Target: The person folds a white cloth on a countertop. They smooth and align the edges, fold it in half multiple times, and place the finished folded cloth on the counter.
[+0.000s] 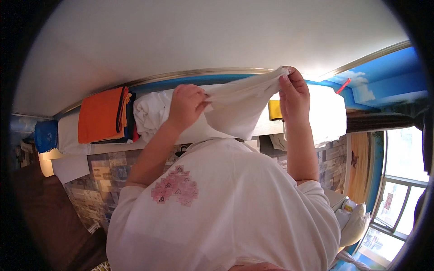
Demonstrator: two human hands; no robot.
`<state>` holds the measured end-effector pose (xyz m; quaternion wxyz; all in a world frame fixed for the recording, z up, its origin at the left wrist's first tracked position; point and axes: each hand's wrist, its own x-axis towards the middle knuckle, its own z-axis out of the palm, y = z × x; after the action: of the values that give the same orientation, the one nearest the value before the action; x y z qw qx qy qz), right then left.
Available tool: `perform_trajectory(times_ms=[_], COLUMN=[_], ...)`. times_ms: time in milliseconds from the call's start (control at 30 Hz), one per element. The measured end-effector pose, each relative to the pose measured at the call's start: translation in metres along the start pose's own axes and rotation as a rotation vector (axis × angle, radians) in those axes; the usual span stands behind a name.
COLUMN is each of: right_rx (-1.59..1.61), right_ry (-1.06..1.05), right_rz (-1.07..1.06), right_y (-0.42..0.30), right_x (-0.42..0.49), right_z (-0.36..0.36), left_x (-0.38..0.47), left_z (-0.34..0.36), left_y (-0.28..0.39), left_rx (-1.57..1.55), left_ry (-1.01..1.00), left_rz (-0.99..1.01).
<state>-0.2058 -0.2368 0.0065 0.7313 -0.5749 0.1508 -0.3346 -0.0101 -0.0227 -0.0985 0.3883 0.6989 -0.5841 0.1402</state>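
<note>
A thin white cloth is stretched in the air between my two hands, above a long white surface. My left hand pinches its left edge between thumb and fingers. Higher up, my right hand grips the gathered far corner. Left of my left hand lies a crumpled white cloth, and beyond it a folded stack with an orange cloth on top. A yellow item with a dark edge shows just left of my right wrist, partly hidden.
At the far right end of the surface sits a bright white pile, with a red stick-like item behind it. A blue container stands at the far left. Brown fabric hangs at lower left; a window is at lower right.
</note>
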Motion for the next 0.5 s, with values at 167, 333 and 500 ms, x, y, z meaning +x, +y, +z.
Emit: perform_trajectory(times_ms=[167,333,500], right_rx=[-0.892,-0.967,-0.756], right_ry=[0.051,0.169,0.336], right_rz=[0.111,0.138,-0.289], right_y=[0.029,0.031,0.019], right_x=[0.022,0.032,0.036], right_z=[-0.055,-0.041,-0.017], left_x=[0.042,0.079,0.099], left_z=[-0.044,-0.083,-0.086], left_y=[-0.005,0.013,0.018], left_rx=[-0.033,0.088,0.196], left_ry=[-0.061,-0.177,0.189], left_rz=[0.052,0.159,0.221])
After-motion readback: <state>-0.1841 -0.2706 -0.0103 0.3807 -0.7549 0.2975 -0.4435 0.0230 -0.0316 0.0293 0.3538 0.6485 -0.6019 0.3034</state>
